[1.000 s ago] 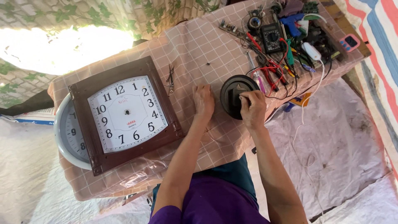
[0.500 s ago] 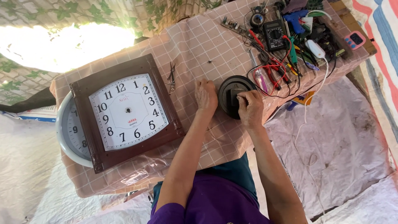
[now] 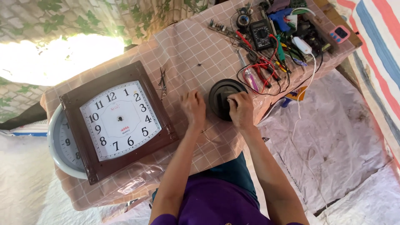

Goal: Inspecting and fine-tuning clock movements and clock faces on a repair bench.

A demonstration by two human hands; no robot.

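Head view, looking down on a table (image 3: 183,54) under a pink checked cloth. Right hand (image 3: 241,110) sits on top of a round black disc-shaped part (image 3: 221,98), fingers curled over its near-right edge and clamped on it. The disc lies flat on the cloth at mid-table, twd the near edge, just left of the tool pile. Left hand (image 3: 193,107) rests palm-down on the cloth just left of the disc, fingers loosely together and holding nothing (can't tell if it touches the disc rim).

Left part of the table: square brown-framed wall clock (image 3: 118,121), white dial up, no hands visible on the dial. It lies partly over a round pale-rimmed clock (image 3: 62,146), which sticks out at the far-left side. Small tweezers or pliers (image 3: 162,81) lie just right of the brown frame's far corner.

Far right: clutter of gear, incl. a black multimeter (image 3: 260,33) with red leads, screwdrivers (image 3: 250,75), a blue glue gun (image 3: 280,17), a white adapter (image 3: 302,45) w/ cord trailing off the table. Pale plastic sheeting (image 3: 333,137) covers the ground at right.
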